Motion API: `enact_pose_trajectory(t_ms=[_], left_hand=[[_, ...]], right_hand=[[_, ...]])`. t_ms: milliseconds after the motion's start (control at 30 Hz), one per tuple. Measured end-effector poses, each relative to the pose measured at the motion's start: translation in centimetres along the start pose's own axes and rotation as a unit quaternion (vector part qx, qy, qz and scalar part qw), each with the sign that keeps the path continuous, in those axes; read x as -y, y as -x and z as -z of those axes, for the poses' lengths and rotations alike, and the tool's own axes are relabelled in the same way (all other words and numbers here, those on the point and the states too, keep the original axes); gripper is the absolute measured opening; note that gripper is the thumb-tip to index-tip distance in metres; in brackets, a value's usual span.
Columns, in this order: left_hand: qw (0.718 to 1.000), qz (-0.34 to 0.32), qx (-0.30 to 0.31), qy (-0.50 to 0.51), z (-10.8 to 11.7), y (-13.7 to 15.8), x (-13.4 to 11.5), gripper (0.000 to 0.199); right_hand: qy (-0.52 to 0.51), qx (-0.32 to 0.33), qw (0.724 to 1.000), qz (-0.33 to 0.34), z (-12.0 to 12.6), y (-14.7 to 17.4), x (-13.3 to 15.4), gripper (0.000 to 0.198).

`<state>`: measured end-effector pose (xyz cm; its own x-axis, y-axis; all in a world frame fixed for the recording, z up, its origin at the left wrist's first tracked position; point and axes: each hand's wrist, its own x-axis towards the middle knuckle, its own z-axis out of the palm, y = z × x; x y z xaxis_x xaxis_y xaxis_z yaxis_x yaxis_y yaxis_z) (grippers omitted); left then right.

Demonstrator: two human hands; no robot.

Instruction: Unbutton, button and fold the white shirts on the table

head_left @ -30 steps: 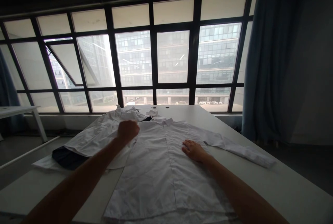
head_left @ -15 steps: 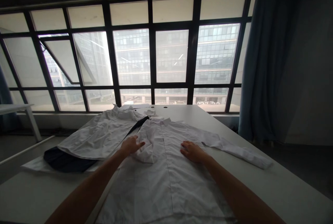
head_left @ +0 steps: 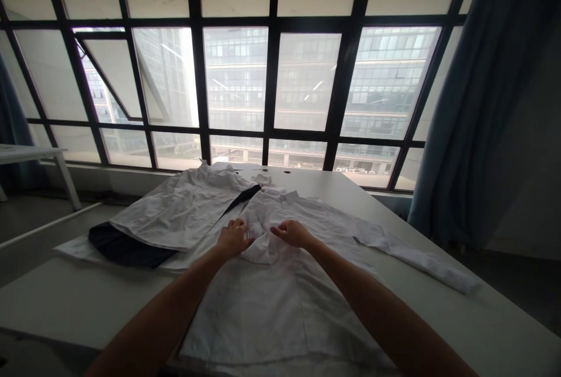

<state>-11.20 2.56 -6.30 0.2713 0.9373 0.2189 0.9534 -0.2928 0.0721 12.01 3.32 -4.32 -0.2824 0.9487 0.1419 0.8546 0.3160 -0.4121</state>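
Note:
A white long-sleeved shirt [head_left: 272, 312] lies front up on the table, its collar toward the window. One sleeve stretches out to the right; the other is bunched over the chest on the left side. My left hand [head_left: 234, 238] is at the outer edge of that bunched sleeve, its fingers bent and closed on the cloth. On the other side of the bunch, my right hand [head_left: 291, 232] pinches the fabric between thumb and fingers. To the left are more white shirts [head_left: 175, 213], with a dark navy garment [head_left: 127, 248] showing from under them.
The white table [head_left: 438, 318] reaches toward the windows, with its right edge running diagonally. Another white table [head_left: 30, 154] stands at the far left. A blue curtain [head_left: 464, 131] hangs at the right. One window pane [head_left: 111, 76] is tilted open.
My right hand has moved left from lying flat on the shirt's front to pinching the bunched sleeve. My left hand has shifted slightly right and its fingers have bent. The view has tilted.

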Motion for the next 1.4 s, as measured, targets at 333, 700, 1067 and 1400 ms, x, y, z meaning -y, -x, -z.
enact_pose_trajectory(t_ms=[333, 700, 1067, 1400], left_hand=[[0.996, 0.042, 0.062, 0.044, 0.4, 0.2, 3.0, 0.039], [0.992, 0.095, 0.039, 0.078, -0.8, -0.2, 3.3, 0.044], [0.994, -0.099, 0.014, -0.043, 0.9, -7.9, -0.3, 0.065], [0.984, -0.153, 0.026, -0.082, 1.6, -16.1, 0.1, 0.009]], right_hand=[[-0.209, -0.075, 0.975, 0.0, 1.7, -6.1, 4.3, 0.019], [-0.264, 0.326, 0.903, 0.094, 6.2, 5.4, -0.4, 0.027], [-0.263, 0.122, 0.942, 0.17, 4.9, 11.4, -2.2, 0.016], [-0.268, 0.066, 0.961, -0.035, 7.0, 12.4, -1.7, 0.008]])
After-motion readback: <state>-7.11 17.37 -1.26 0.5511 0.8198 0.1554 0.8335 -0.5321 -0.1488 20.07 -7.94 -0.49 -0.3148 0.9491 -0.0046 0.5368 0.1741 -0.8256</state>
